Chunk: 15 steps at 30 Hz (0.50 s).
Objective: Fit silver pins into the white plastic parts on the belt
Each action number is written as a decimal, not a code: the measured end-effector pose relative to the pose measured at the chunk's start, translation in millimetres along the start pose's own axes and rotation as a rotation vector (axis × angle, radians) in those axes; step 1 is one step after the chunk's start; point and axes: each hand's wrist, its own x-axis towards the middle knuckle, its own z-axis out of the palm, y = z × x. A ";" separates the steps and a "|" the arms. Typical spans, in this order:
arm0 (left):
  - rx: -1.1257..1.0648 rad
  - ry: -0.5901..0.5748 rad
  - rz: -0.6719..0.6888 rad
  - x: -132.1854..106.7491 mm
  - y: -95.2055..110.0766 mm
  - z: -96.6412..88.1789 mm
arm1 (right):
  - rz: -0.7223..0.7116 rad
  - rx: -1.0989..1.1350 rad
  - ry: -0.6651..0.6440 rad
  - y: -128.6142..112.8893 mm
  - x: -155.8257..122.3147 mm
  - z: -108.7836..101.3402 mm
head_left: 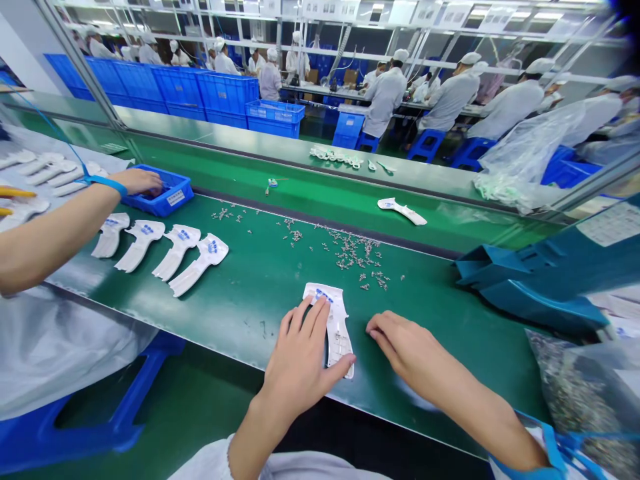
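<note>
While our left hand (299, 360) lies spread over a white shell (340, 323), our right hand (403, 339) sits apart at three o'clock.
With that shell as the centre of our clock, our left hand comes in from seven o'clock, fingers on its face and thumb across its lower end; our right hand's fingertips are drawn together close to the green surface (240, 300), and we cannot tell whether they pinch anything. At about one o'clock we see loose metal pieces (346, 259), with another white shell (405, 211) farther out that way. Four more shells (175, 248) lie in a row toward ten o'clock, near a blue tray (157, 205) into which a co-worker's hand (137, 181) reaches. Between two and three o'clock stand teal bins (543, 303), and just past three, a clear bag (580, 400) of small metal parts.
</note>
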 end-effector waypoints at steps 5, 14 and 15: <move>0.011 -0.008 0.006 0.6 0.7 -0.4 | -0.028 0.108 0.072 -5.4 -3.3 -2.8; 0.008 0.003 0.012 0.2 0.5 -1.6 | 0.036 0.379 -0.056 -41.2 6.3 -3.4; 0.006 0.007 0.016 0.3 0.6 -1.5 | 0.046 0.365 -0.050 -41.1 7.5 -1.4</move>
